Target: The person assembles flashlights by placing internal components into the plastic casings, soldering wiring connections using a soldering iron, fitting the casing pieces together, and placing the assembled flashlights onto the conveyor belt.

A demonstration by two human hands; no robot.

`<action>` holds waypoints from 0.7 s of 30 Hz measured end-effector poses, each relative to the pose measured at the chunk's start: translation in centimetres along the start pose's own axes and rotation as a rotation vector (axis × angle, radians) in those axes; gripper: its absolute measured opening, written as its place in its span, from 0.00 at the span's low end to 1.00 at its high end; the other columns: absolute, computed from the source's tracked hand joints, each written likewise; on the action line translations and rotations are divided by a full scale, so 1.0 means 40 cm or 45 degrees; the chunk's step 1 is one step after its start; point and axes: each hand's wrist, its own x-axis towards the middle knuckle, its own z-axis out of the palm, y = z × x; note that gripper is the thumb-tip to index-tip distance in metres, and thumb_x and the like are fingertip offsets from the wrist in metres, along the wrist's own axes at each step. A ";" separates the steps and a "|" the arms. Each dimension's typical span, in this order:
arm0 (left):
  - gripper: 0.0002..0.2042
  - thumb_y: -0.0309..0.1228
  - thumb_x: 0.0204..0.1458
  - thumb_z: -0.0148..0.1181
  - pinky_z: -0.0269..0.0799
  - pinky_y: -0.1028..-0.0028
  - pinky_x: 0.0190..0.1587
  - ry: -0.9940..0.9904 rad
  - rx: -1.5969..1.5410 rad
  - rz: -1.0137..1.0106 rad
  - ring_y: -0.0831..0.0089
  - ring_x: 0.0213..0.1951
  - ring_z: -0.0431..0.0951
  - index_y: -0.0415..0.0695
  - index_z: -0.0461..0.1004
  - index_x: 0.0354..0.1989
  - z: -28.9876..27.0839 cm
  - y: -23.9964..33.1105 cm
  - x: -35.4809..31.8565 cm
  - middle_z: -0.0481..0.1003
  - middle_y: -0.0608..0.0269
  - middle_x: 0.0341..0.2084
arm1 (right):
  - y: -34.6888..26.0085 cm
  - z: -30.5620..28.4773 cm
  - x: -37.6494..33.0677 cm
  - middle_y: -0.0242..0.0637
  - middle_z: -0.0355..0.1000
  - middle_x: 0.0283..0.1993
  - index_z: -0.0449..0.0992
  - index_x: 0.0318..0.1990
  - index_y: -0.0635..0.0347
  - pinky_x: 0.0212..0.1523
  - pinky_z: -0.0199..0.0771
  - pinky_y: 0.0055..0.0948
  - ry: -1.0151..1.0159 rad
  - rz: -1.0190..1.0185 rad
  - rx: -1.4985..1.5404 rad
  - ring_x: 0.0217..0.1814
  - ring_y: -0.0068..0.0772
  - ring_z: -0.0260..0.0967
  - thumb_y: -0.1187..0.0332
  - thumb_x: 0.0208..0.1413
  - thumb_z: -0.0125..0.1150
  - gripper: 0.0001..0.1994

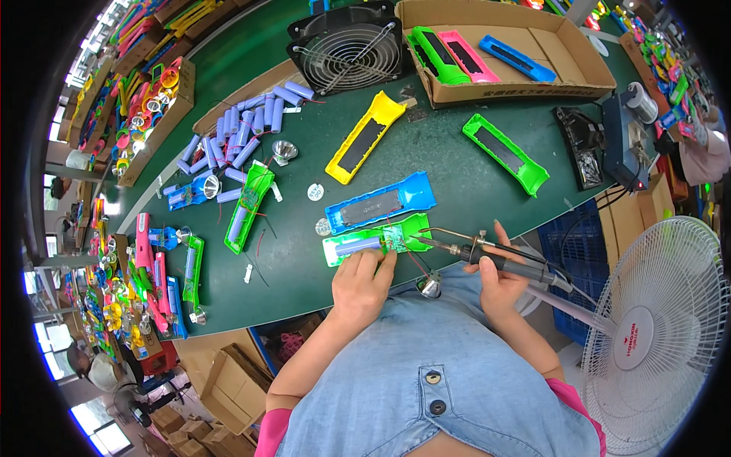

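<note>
My left hand (361, 286) presses down on a green flashlight half-shell (375, 239) at the table's near edge. The shell holds a pale blue battery cell and a small circuit board. My right hand (499, 280) grips a soldering iron (487, 255); its tip points left onto the circuit board. Red wires run from the shell to a silver reflector (429, 285) lying near my body. A blue half-shell (381, 202) lies just behind the green one.
A yellow shell (364, 137) and another green shell (505, 153) lie further back on the green table (457, 190). Several loose blue cells (244, 129) sit at the left, a black fan (348, 47) and a cardboard box (502, 46) behind, a white standing fan (659, 335) at right.
</note>
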 end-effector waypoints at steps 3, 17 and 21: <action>0.14 0.24 0.33 0.60 0.66 0.69 0.32 0.049 0.052 -0.053 0.67 0.29 0.70 0.42 0.75 0.34 -0.019 0.004 0.020 0.68 0.62 0.28 | 0.004 -0.011 -0.002 0.57 0.67 0.44 0.69 0.41 0.73 0.43 0.75 0.32 -0.031 0.001 -0.015 0.28 0.31 0.74 0.76 0.48 0.57 0.12; 0.15 0.20 0.36 0.58 0.70 0.66 0.36 0.106 -0.036 -0.583 0.56 0.38 0.72 0.44 0.73 0.37 -0.047 -0.137 0.018 0.68 0.51 0.35 | -0.095 -0.096 0.302 0.35 0.75 0.24 0.67 0.44 0.63 0.58 0.56 0.42 -0.025 -0.746 -0.780 0.35 0.26 0.72 0.74 0.54 0.51 0.10; 0.14 0.23 0.29 0.68 0.65 0.60 0.44 0.050 -0.370 -0.325 0.51 0.42 0.71 0.40 0.67 0.24 -0.045 -0.108 -0.029 0.67 0.45 0.46 | -0.108 -0.096 0.531 0.41 0.74 0.40 0.62 0.50 0.62 0.44 0.69 0.26 -0.088 -0.525 -0.720 0.42 0.29 0.72 0.74 0.53 0.54 0.16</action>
